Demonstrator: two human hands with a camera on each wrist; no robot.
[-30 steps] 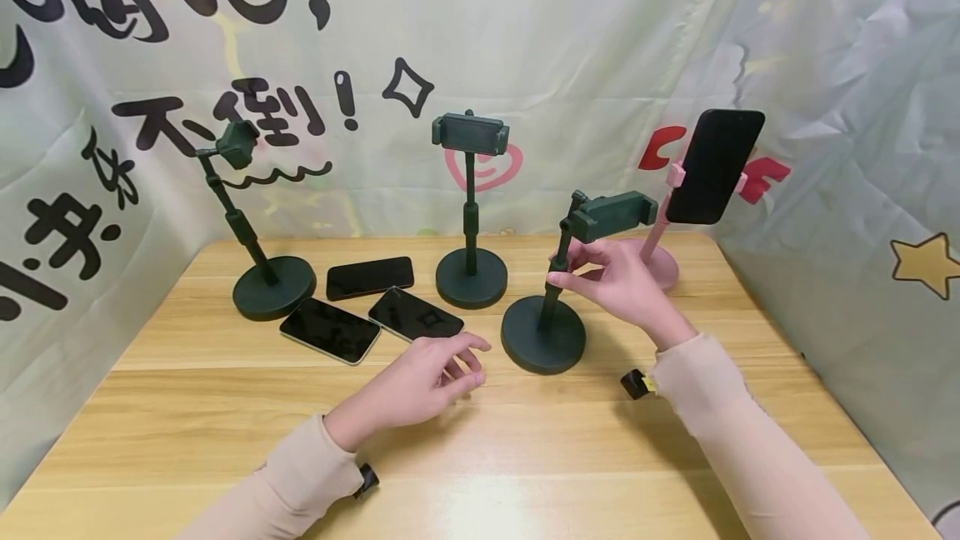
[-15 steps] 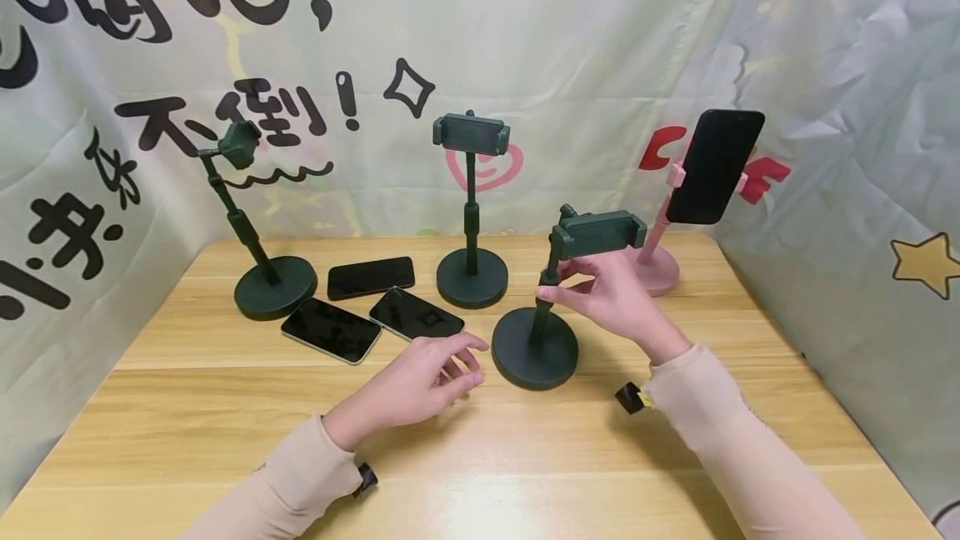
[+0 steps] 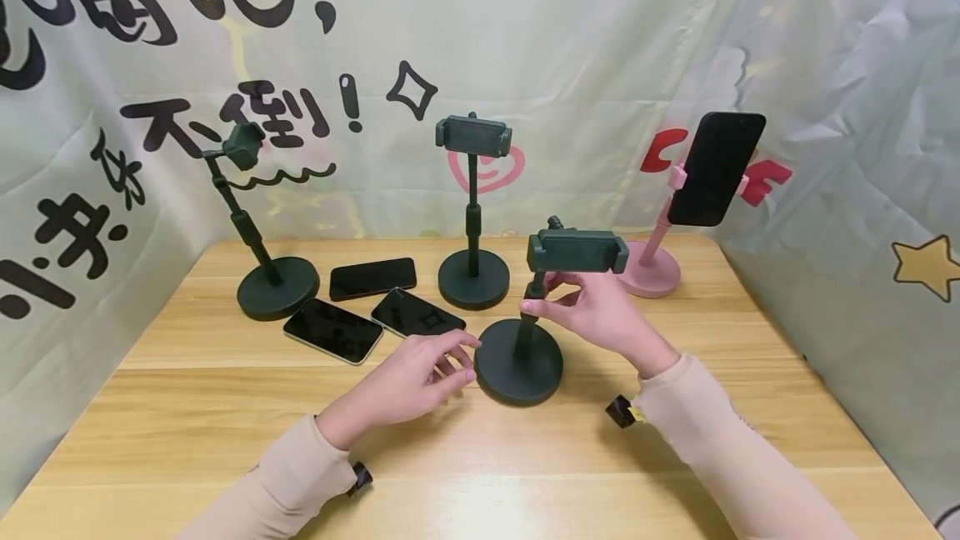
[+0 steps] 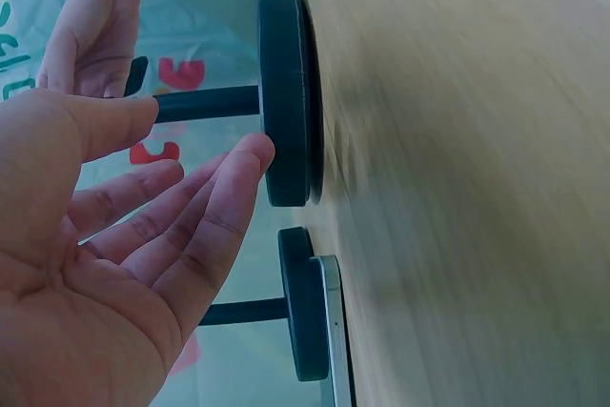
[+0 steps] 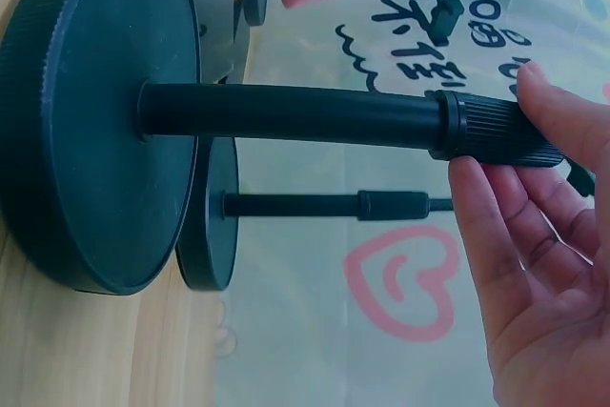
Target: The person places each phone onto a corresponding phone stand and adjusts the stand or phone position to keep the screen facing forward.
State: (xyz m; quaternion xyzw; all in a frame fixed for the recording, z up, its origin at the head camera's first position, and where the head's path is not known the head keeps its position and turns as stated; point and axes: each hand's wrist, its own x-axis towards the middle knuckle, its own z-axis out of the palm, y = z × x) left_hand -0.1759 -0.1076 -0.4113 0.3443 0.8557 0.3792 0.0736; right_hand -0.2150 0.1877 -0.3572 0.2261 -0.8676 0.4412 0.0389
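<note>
My right hand [image 3: 600, 312] pinches the pole of a dark green phone stand [image 3: 519, 369] between thumb and fingers, at the ribbed collar [image 5: 496, 129] in the right wrist view. Its round base stands right of my left hand, and its clamp [image 3: 577, 252] holds no phone. My left hand [image 3: 405, 382] holds nothing; its fingers are relaxed and slightly bent. In the left wrist view a fingertip of the left hand [image 4: 124, 254] is right at the rim of the stand's base [image 4: 286, 97].
Behind stand a second green stand [image 3: 474, 280] and, far left, a third [image 3: 277, 288]. A pink stand [image 3: 651, 269] at the back right carries a black phone [image 3: 716, 169]. Three phones lie between the left stands: one behind [image 3: 372, 278], one in front [image 3: 333, 330], one beside it [image 3: 417, 312].
My right hand has brought the stand left and toward me, its clamp turning to face front. The base is now beside my left fingertips; the left hand has barely moved.
</note>
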